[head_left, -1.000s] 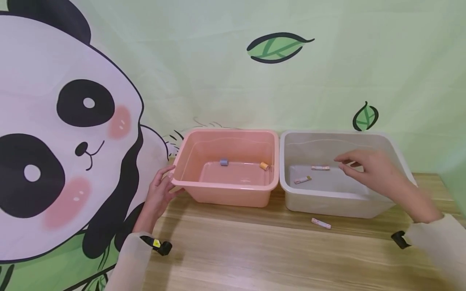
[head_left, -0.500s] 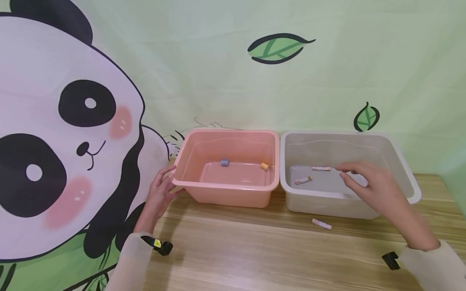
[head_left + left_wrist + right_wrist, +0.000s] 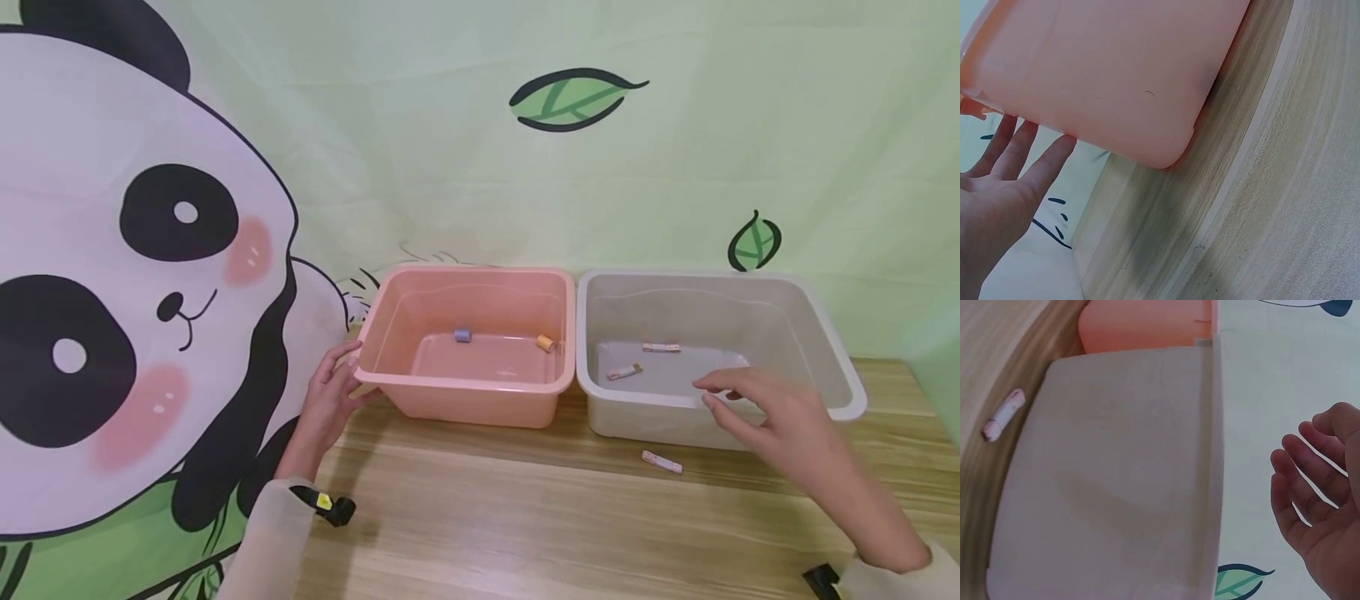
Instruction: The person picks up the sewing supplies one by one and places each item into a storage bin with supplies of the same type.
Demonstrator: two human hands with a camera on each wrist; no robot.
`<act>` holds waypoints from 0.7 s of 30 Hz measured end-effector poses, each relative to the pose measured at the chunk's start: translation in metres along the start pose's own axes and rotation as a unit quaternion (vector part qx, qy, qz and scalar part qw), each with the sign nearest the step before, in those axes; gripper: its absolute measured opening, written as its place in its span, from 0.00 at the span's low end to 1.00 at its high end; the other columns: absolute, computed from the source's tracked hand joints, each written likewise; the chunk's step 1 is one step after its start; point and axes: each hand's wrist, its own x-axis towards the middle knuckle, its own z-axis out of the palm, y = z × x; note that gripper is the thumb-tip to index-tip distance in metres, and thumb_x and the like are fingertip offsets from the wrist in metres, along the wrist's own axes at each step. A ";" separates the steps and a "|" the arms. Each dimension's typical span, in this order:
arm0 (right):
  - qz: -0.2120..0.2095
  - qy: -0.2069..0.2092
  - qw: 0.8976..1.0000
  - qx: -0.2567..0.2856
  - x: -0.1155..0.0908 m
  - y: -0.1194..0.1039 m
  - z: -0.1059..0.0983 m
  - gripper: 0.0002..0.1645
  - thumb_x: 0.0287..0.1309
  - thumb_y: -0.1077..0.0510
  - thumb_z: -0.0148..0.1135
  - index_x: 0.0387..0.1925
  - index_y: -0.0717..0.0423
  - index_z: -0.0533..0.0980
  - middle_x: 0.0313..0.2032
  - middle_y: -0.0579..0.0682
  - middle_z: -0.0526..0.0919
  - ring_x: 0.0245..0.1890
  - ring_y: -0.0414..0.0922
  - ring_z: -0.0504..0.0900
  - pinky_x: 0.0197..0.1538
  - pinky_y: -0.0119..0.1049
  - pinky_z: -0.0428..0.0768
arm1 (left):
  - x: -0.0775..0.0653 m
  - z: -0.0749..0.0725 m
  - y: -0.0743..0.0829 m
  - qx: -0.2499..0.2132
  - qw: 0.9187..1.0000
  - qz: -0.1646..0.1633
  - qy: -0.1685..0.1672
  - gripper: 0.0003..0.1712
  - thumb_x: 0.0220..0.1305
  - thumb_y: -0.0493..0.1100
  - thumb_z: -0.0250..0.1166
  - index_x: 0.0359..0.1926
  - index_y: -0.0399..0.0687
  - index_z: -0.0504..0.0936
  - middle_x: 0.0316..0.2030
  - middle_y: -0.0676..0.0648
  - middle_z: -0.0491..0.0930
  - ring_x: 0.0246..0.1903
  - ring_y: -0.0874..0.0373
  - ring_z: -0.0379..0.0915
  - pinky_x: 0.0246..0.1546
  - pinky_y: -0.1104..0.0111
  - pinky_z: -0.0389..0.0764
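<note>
My left hand point(image 3: 330, 396) is at the left end of the pink tub point(image 3: 457, 404). In the left wrist view its straight fingers point(image 3: 1047, 162) touch the tub's outer wall. My right hand point(image 3: 780, 412) hovers over the front rim of the grey tub point(image 3: 675, 421), fingers loosely bent and nothing between them. A blue spool-like roll point(image 3: 462, 335) and an orange one point(image 3: 545, 342) lie inside the pink tub. Within the grey tub are two small pink-and-white strip-like bundles, one near the back point(image 3: 661, 347) and one at the left point(image 3: 624, 372).
A similar pink-and-white bundle point(image 3: 662, 462) lies on the wooden table point(image 3: 525, 517) in front of the grey tub. Both tubs stand side by side against a green cloth backdrop point(image 3: 450, 167) printed with a panda and leaves.
My right hand has drawn back from above the grey tub's inside toward its front rim. The left hand, the tubs and the small items keep their places.
</note>
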 end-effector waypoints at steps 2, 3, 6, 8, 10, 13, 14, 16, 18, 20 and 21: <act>0.003 -0.006 1.000 0.002 -0.005 -0.002 0.000 0.21 0.46 0.66 0.77 0.43 0.45 0.86 0.39 0.42 0.89 0.41 0.39 0.84 0.46 0.14 0.73 | 0.000 0.000 0.000 0.000 1.000 0.001 -0.001 0.25 0.78 0.52 0.56 0.70 0.55 0.67 0.73 0.43 0.63 0.60 0.54 0.77 0.61 0.40 0.73; 0.006 -0.008 1.000 0.002 -0.007 -0.003 0.000 0.21 0.47 0.66 0.77 0.43 0.45 0.86 0.40 0.42 0.89 0.41 0.39 0.84 0.48 0.13 0.72 | 0.000 0.000 0.000 0.000 1.000 0.002 0.000 0.25 0.78 0.52 0.56 0.70 0.55 0.67 0.73 0.43 0.63 0.60 0.53 0.77 0.61 0.40 0.73; 0.014 -0.012 1.000 -0.004 -0.013 -0.005 0.002 0.20 0.48 0.66 0.77 0.43 0.45 0.86 0.41 0.41 0.88 0.43 0.39 0.84 0.53 0.12 0.68 | 0.001 -0.001 0.000 0.000 1.000 0.000 0.001 0.25 0.77 0.53 0.57 0.70 0.56 0.67 0.73 0.43 0.62 0.61 0.53 0.76 0.61 0.40 0.73; 0.020 -0.015 1.000 -0.008 -0.018 -0.006 0.003 0.20 0.48 0.65 0.77 0.43 0.43 0.86 0.42 0.40 0.88 0.44 0.36 0.83 0.52 0.12 0.70 | 0.001 -0.001 0.000 0.000 1.000 -0.002 0.002 0.25 0.77 0.53 0.57 0.70 0.56 0.67 0.73 0.43 0.62 0.61 0.53 0.76 0.61 0.40 0.73; 0.024 -0.018 0.999 -0.009 -0.023 -0.007 0.005 0.21 0.48 0.65 0.77 0.43 0.42 0.86 0.42 0.40 0.88 0.44 0.31 0.82 0.48 0.12 0.73 | 0.001 -0.001 0.000 -0.002 1.000 -0.004 0.003 0.25 0.77 0.53 0.57 0.70 0.56 0.67 0.73 0.43 0.62 0.60 0.53 0.77 0.61 0.40 0.73; 0.021 -0.021 1.000 -0.005 -0.029 -0.006 0.008 0.22 0.46 0.66 0.78 0.42 0.41 0.86 0.41 0.38 0.88 0.41 0.29 0.83 0.42 0.13 0.76 | 0.000 0.000 0.000 -0.006 1.000 -0.001 0.001 0.25 0.77 0.52 0.57 0.70 0.55 0.67 0.73 0.43 0.63 0.60 0.53 0.77 0.61 0.40 0.73; 0.016 -0.021 1.000 0.000 -0.031 -0.005 0.009 0.22 0.46 0.66 0.78 0.42 0.42 0.86 0.40 0.39 0.88 0.40 0.31 0.84 0.41 0.14 0.77 | 0.000 0.000 -0.001 -0.009 1.000 -0.001 -0.001 0.25 0.77 0.52 0.57 0.70 0.55 0.67 0.72 0.43 0.63 0.60 0.53 0.77 0.61 0.40 0.73; 0.008 -0.020 1.000 0.008 -0.035 -0.002 0.013 0.23 0.44 0.67 0.78 0.42 0.43 0.86 0.40 0.40 0.89 0.38 0.33 0.85 0.42 0.14 0.77 | 0.001 0.000 -0.001 -0.011 1.000 0.000 -0.003 0.24 0.77 0.52 0.57 0.69 0.55 0.67 0.72 0.44 0.64 0.60 0.53 0.77 0.61 0.40 0.74; 0.001 -0.018 1.000 0.011 -0.039 0.001 0.017 0.23 0.44 0.67 0.78 0.43 0.44 0.86 0.39 0.41 0.89 0.35 0.36 0.87 0.43 0.14 0.77 | 0.001 0.000 -0.001 -0.012 1.000 0.002 -0.006 0.24 0.78 0.51 0.56 0.69 0.54 0.67 0.71 0.44 0.64 0.59 0.53 0.78 0.60 0.41 0.75; 0.001 -0.019 1.000 0.012 -0.043 0.003 0.021 0.22 0.44 0.67 0.78 0.43 0.46 0.86 0.40 0.43 0.89 0.35 0.38 0.87 0.44 0.14 0.77 | 0.001 0.000 -0.001 -0.014 1.000 0.004 -0.007 0.24 0.78 0.51 0.56 0.69 0.54 0.67 0.71 0.44 0.65 0.59 0.54 0.78 0.60 0.42 0.76; 0.004 -0.021 1.000 0.012 -0.045 0.004 0.023 0.23 0.43 0.68 0.78 0.43 0.46 0.86 0.39 0.43 0.89 0.35 0.38 0.87 0.44 0.14 0.76 | 0.001 -0.001 -0.001 -0.013 1.000 0.004 -0.007 0.24 0.78 0.51 0.56 0.69 0.54 0.67 0.71 0.44 0.65 0.59 0.54 0.78 0.59 0.43 0.76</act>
